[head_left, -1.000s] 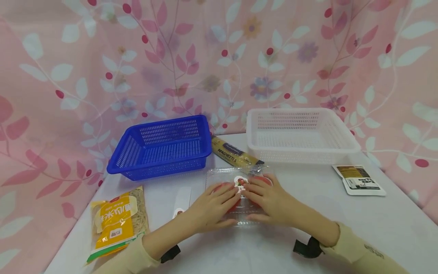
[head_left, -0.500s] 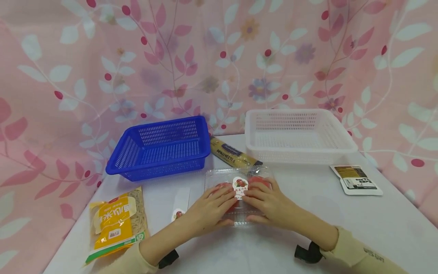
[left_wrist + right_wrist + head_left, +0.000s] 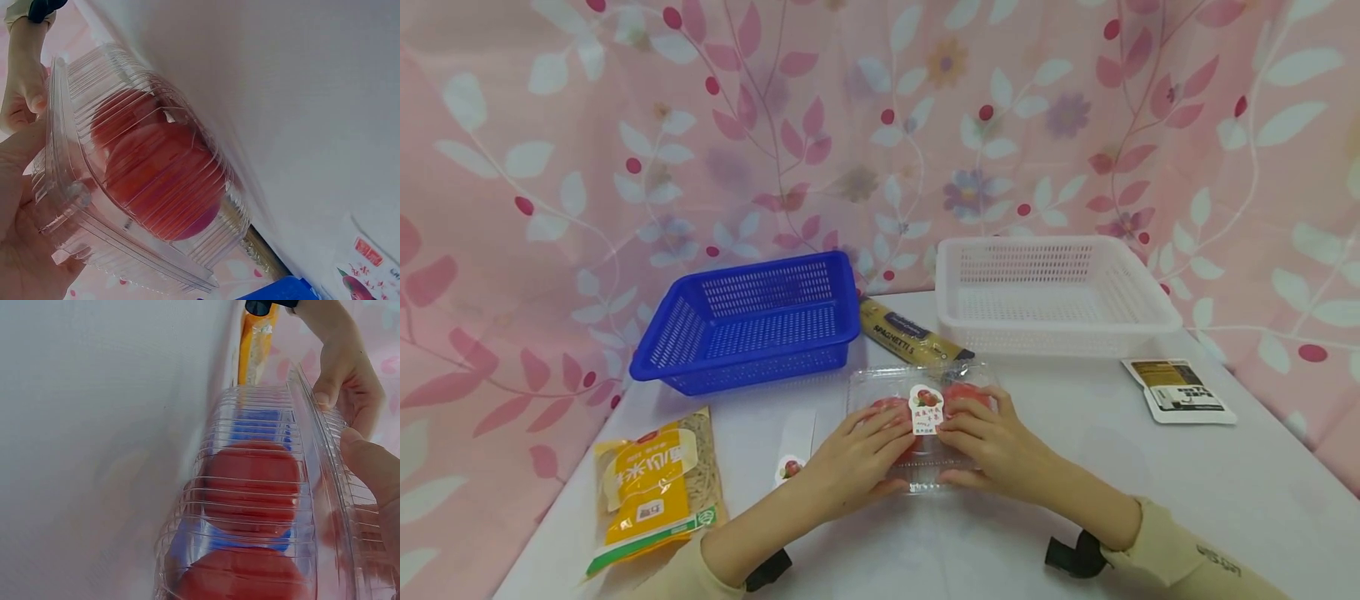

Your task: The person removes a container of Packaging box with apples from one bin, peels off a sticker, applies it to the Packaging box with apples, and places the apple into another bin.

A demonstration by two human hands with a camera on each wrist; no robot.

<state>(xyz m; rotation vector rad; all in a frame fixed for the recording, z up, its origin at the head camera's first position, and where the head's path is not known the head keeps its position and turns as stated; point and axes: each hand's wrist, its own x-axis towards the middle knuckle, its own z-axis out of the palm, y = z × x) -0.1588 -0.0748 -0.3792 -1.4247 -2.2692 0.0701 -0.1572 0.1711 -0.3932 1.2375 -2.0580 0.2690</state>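
Note:
A clear plastic clamshell box [image 3: 867, 383] with red tomatoes [image 3: 165, 181] inside lies on the white table, its lid down. On top of the lid is a white label [image 3: 927, 410] with a red fruit picture. My left hand [image 3: 859, 458] rests on the left part of the lid, fingertips at the label's edge and thumb near the front rim. From the other side my right hand [image 3: 996, 437] lies on the lid the same way, fingers stretched toward the label. In the right wrist view, round tomatoes [image 3: 253, 487] show through the ribbed wall.
A blue basket [image 3: 745, 375] stands back left, a white basket [image 3: 1060, 340] back right. Behind the box lies a spaghetti pack [image 3: 910, 335]. A yellow noodle bag [image 3: 651, 492] is at left, beside a white strip with a fruit sticker [image 3: 790, 468]. A small pouch [image 3: 1180, 392] lies at right.
The fingers of both hands have drawn outward off the label, so more of its lower part shows. The box stays in place on the table.

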